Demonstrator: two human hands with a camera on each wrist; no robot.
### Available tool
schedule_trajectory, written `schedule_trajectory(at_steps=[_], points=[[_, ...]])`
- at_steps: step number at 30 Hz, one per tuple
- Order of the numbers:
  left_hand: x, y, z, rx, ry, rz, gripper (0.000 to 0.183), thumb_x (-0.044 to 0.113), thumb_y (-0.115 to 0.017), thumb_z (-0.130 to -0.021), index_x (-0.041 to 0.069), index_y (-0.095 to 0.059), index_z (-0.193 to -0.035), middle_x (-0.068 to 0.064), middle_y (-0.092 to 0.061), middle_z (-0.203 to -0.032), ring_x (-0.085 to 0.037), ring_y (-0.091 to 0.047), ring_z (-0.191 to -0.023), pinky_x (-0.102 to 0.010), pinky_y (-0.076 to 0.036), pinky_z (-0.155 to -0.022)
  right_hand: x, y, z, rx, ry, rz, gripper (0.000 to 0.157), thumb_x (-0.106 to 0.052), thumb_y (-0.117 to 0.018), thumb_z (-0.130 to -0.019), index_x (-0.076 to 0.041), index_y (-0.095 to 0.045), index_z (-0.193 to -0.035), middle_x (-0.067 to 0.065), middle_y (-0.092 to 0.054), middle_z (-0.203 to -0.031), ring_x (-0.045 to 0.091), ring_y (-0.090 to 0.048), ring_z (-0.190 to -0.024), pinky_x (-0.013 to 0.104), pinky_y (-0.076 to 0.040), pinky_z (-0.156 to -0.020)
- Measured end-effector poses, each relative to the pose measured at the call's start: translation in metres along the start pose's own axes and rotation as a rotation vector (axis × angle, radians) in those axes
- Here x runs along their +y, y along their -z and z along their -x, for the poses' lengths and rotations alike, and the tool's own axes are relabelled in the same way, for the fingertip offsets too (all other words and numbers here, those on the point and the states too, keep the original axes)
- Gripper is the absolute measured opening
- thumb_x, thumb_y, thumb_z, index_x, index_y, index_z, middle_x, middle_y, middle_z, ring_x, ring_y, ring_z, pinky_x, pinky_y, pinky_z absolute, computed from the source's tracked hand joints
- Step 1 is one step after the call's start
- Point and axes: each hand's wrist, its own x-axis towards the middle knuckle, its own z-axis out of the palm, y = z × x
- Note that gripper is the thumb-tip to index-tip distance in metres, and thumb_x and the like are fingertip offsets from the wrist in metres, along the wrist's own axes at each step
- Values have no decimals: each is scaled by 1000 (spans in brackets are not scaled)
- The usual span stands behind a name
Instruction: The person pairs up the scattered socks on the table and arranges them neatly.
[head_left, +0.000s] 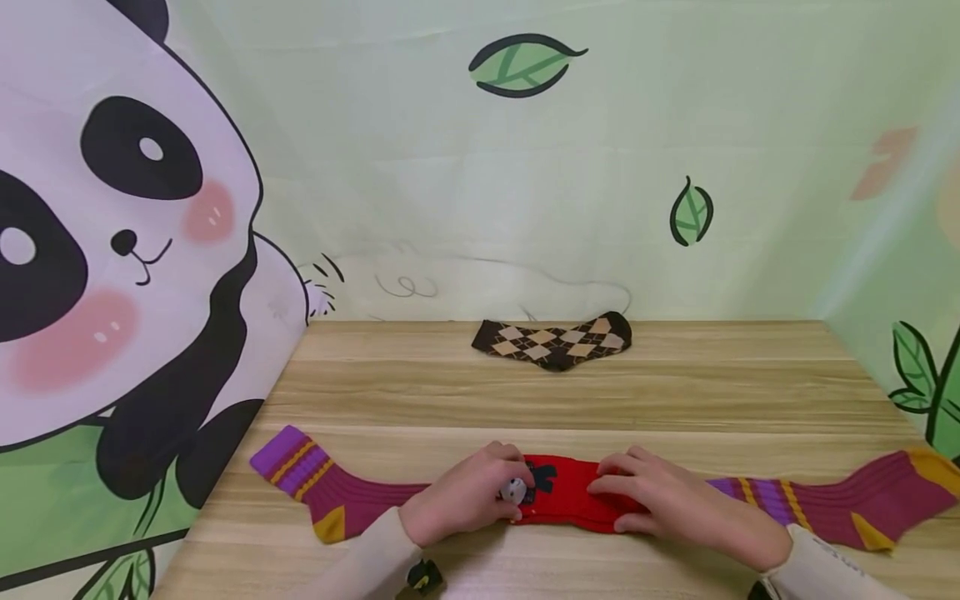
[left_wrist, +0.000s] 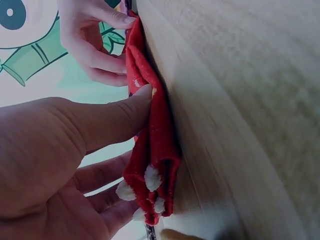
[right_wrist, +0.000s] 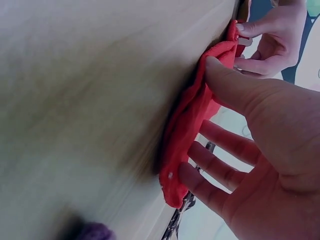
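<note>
A red sock (head_left: 573, 492) with a dark and grey figure and small white tufts lies on the wooden table, its layers bunched along the near edge. My left hand (head_left: 474, 492) holds its left end, with the thumb (left_wrist: 132, 107) against the near edge and the fingers on the far side. Over the right end is my right hand (head_left: 678, 500), fingers spread and fairly straight. Its thumb (right_wrist: 225, 80) touches the near edge, while the fingertips rest on the fabric. In the right wrist view, part of the left hand (right_wrist: 275, 42) shows beyond the sock.
A maroon sock with purple and yellow stripes (head_left: 326, 479) lies left, partly behind the left forearm. A similar striped sock (head_left: 847, 504) lies right. Near the back wall is a dark argyle sock (head_left: 555, 343). Printed panels enclose the wooden table (head_left: 420, 400).
</note>
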Motion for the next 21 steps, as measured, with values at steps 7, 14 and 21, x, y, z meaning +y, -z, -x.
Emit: schedule_trajectory(at_steps=[7,14,21], points=[[0,3,-7,-12,16,-11,25,17,-86,-85,15,-76,-108,3,-64,-109,-10,-54,-102,-22,-51,-87,3,5,-5,-8,-18,-3,44,-31,-80,-90,-24,-69,-132,2,-62,-132,22,-56,-116,44,-55,-96],[-3,5,-17,-17,23,-62,24,15,-87,-83,15,-77,-105,3,-63,-104,-10,-54,-97,-22,-51,-83,7,9,-12,-8,-21,1,44,-27,-83,-88,-21,-70,-130,4,-62,-131,24,-56,-115,45,-55,-95],[-7,9,-29,-16,38,-101,25,15,-88,-83,15,-78,-106,2,-63,-102,-10,-56,-92,-22,-53,-82,15,11,-20,14,-17,28,43,-22,-84,-87,-18,-71,-128,7,-62,-127,27,-58,-116,48,-55,-95]])
